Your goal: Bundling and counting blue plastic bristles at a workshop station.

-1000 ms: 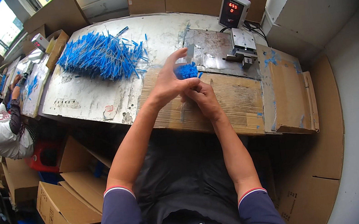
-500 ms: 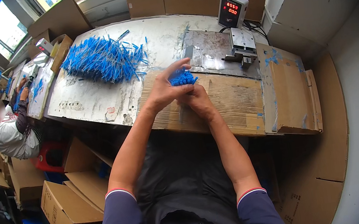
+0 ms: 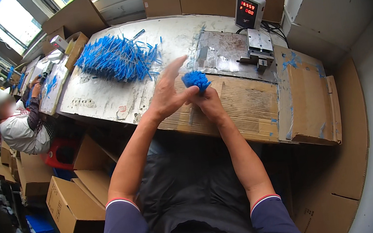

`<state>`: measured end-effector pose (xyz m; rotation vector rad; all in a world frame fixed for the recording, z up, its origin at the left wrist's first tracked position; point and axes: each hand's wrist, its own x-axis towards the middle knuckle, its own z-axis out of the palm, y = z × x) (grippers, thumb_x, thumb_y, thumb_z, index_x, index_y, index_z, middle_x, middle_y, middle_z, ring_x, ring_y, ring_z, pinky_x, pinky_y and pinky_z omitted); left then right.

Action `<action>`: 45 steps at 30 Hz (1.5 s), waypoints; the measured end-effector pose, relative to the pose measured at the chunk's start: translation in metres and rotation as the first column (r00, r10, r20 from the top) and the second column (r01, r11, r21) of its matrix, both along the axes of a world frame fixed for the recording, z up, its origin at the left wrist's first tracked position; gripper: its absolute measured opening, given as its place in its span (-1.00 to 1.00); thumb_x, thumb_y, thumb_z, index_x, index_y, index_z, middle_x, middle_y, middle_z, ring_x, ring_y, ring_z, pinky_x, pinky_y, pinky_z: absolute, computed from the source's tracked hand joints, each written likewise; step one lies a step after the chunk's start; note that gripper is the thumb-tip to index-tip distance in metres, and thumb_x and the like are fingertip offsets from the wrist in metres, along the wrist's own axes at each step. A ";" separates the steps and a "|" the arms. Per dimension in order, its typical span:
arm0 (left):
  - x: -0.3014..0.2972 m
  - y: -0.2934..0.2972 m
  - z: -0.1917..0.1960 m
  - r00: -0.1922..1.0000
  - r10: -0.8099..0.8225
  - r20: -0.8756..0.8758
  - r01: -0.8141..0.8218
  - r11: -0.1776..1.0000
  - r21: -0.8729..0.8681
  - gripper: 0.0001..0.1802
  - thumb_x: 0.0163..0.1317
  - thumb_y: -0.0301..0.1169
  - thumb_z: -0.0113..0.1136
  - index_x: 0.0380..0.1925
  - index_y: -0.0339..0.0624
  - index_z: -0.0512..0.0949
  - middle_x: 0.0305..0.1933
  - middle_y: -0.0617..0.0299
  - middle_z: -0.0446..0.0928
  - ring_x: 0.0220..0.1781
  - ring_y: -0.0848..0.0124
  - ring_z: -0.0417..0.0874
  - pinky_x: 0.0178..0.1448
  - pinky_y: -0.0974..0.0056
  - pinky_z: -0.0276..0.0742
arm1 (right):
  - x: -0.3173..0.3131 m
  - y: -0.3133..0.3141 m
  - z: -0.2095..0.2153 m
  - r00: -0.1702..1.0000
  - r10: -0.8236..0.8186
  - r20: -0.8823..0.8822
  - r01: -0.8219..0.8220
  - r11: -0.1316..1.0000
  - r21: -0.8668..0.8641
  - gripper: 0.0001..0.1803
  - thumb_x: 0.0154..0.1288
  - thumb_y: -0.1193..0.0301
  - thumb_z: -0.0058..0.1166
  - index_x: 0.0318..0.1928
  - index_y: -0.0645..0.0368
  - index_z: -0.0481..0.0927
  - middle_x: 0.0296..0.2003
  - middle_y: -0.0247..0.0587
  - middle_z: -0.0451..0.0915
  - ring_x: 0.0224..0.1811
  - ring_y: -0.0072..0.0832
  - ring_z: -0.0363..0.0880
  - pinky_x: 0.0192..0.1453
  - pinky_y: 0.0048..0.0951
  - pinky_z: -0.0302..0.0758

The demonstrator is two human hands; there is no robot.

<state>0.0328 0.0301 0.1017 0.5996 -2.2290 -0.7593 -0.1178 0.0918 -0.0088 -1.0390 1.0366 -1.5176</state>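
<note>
Cardboard boxes ring a worn white bench [image 3: 98, 98], where a loose heap of blue sticks [image 3: 116, 57] lies at the left. Near its front edge, the left hand [image 3: 167, 95] rests half open, fingers fanned, against a small blue bundle [image 3: 196, 80] gripped from below by the right hand [image 3: 208, 104]. Since a second ago both hands and the bundle have come lower and nearer.

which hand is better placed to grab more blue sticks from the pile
Left, probably. The left hand is open-fingered, only touching the blue bundle, and sits on the side of the blue pile. The right hand grips the bundle from below, so it is occupied.
</note>
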 end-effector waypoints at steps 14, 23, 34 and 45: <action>0.063 0.058 -0.067 0.926 0.378 0.013 -0.361 0.892 -0.273 -0.53 0.27 -0.47 0.25 0.17 -0.37 0.50 -0.04 -0.05 0.61 0.01 0.00 0.59 0.19 -0.01 0.50 | 0.094 0.008 0.012 0.810 -0.075 0.582 0.037 0.996 0.076 -0.80 0.48 0.57 0.17 0.06 0.23 0.63 0.27 -0.05 0.58 0.27 -0.28 0.58 0.42 -0.25 0.51; 0.109 0.059 -0.090 0.920 0.391 0.000 -0.380 0.896 -0.231 -0.65 0.36 -0.54 0.04 0.13 -0.35 0.48 -0.10 -0.11 0.62 -0.04 0.00 0.67 0.04 0.04 0.63 | 0.128 0.018 0.015 0.814 0.006 0.580 -0.093 0.988 0.120 -0.75 0.47 0.52 0.21 0.11 0.19 0.59 0.12 -0.13 0.67 0.16 -0.41 0.63 0.31 -0.33 0.55; 0.160 0.087 -0.096 0.924 0.371 -0.091 -0.369 0.929 0.044 -0.71 0.40 -0.49 0.07 0.07 -0.33 0.42 -0.06 -0.25 0.59 -0.03 -0.21 0.66 0.01 -0.10 0.61 | 0.160 0.037 0.020 0.905 0.136 0.403 -0.228 0.955 0.190 -0.67 0.45 0.47 0.26 0.15 0.27 0.57 0.00 -0.16 0.71 -0.01 -0.47 0.69 0.12 -0.40 0.60; 0.310 0.114 -0.144 0.643 0.727 0.243 -0.738 0.502 0.451 -0.66 0.56 -0.23 0.01 0.05 -0.32 0.48 -0.24 -0.18 0.64 -0.13 -0.14 0.68 -0.05 -0.09 0.53 | 0.225 0.125 0.211 0.781 0.444 -0.439 -0.622 0.492 -0.609 -0.65 0.41 0.63 0.14 0.15 0.18 0.45 -0.25 0.03 0.72 -0.31 -0.12 0.77 -0.13 -0.06 0.77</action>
